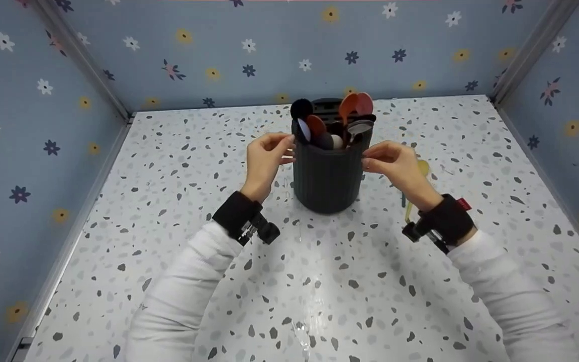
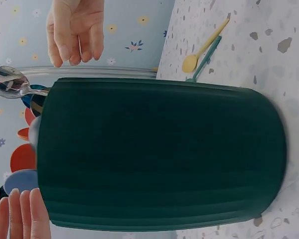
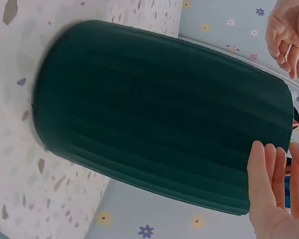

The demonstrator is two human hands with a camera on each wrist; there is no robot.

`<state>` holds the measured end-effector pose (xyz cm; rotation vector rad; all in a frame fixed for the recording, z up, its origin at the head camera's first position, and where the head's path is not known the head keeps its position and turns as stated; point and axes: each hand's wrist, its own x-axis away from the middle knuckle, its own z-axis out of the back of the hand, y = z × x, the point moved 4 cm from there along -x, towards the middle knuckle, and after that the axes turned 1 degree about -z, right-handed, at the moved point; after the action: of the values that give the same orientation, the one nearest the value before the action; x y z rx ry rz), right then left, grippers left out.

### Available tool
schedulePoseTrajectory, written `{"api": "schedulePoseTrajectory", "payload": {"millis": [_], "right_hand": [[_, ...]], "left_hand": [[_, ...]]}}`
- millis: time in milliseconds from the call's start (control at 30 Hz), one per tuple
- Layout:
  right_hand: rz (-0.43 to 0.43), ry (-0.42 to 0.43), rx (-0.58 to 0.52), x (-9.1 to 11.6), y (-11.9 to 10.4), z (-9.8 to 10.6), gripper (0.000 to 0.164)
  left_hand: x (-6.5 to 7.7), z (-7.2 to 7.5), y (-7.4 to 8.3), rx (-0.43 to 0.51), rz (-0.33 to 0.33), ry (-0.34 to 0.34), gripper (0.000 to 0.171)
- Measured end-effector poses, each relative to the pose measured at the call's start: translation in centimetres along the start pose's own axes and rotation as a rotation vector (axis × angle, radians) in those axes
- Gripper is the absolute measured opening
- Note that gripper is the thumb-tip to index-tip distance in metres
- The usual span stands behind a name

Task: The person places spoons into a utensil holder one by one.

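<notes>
A dark green ribbed utensil holder (image 1: 327,178) stands upright on the speckled table, filled with several spoons and other utensils. Orange spoon heads (image 1: 348,104), a pink one (image 1: 365,103) and a shiny metal spoon (image 2: 10,82) stick out of its top. At the holder's left side, by the rim, is my left hand (image 1: 264,158), its fingers fairly straight. My right hand (image 1: 395,163) is at the opposite side with lightly bent fingers close to the wall. Neither hand is wrapped round the holder; whether the fingertips press on it I cannot tell.
A yellow spoon (image 2: 191,62) and a thin green utensil (image 2: 207,58) lie on the table (image 1: 314,281), right of the holder and partly behind my right hand in the head view. Flower-patterned walls (image 1: 279,55) enclose the table at the back and both sides.
</notes>
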<state>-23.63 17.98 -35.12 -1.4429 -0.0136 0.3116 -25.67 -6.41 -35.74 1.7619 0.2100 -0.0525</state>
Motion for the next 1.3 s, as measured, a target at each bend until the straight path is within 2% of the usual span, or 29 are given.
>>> {"api": "schedulePoseTrajectory", "payload": {"millis": [33, 67, 167, 200, 233, 267, 300, 333, 567, 833, 1133, 1300], "right_hand": [[-0.005, -0.004, -0.008, 0.1, 0.3, -0.1, 0.021], [-0.016, -0.007, -0.016, 0.3, 0.7, -0.1, 0.021], [-0.05, -0.005, -0.042, 0.8, 1.8, -0.3, 0.021], [-0.062, -0.003, -0.05, 1.0, 2.2, -0.3, 0.022], [-0.074, -0.004, -0.06, 1.2, 2.6, -0.4, 0.024], [-0.088, 0.0, -0.066, 1.3, 3.0, -0.4, 0.024], [-0.099, 0.002, -0.072, 1.5, 3.4, -0.4, 0.024], [-0.108, 0.003, -0.078, 1.6, 3.7, -0.4, 0.025], [-0.144, 0.01, -0.122, 1.7, 6.0, 0.2, 0.02], [-0.182, 0.037, -0.149, 1.5, 8.4, 2.2, 0.017], [-0.29, 0.093, -0.078, 1.2, 10.4, 5.2, 0.024], [-0.353, 0.166, -0.056, 1.0, 11.1, 6.9, 0.03]], "left_hand": [[-0.3, 0.3, -0.9, 0.006, 0.005, 0.0, 0.019], [-1.1, 0.8, -2.7, 0.024, -0.006, -0.012, 0.02], [-1.0, 1.2, -4.0, 0.038, 0.014, 0.0, 0.019], [-0.7, 1.2, -4.0, 0.037, 0.021, 0.008, 0.018], [0.5, 0.8, -2.5, 0.013, 0.039, 0.035, 0.017], [1.0, 0.7, -2.2, 0.008, 0.044, 0.045, 0.016], [2.0, 0.4, -1.0, -0.006, 0.066, 0.065, 0.015], [2.3, 0.5, -1.0, -0.002, 0.066, 0.064, 0.015], [3.2, 0.9, -3.4, -0.017, 0.125, 0.061, 0.021], [4.4, 1.4, -6.0, -0.045, 0.2, 0.068, 0.02], [5.3, 1.7, -7.6, -0.018, 0.241, 0.07, 0.018], [5.7, 1.7, -8.1, -0.039, 0.27, 0.051, 0.018]]}}
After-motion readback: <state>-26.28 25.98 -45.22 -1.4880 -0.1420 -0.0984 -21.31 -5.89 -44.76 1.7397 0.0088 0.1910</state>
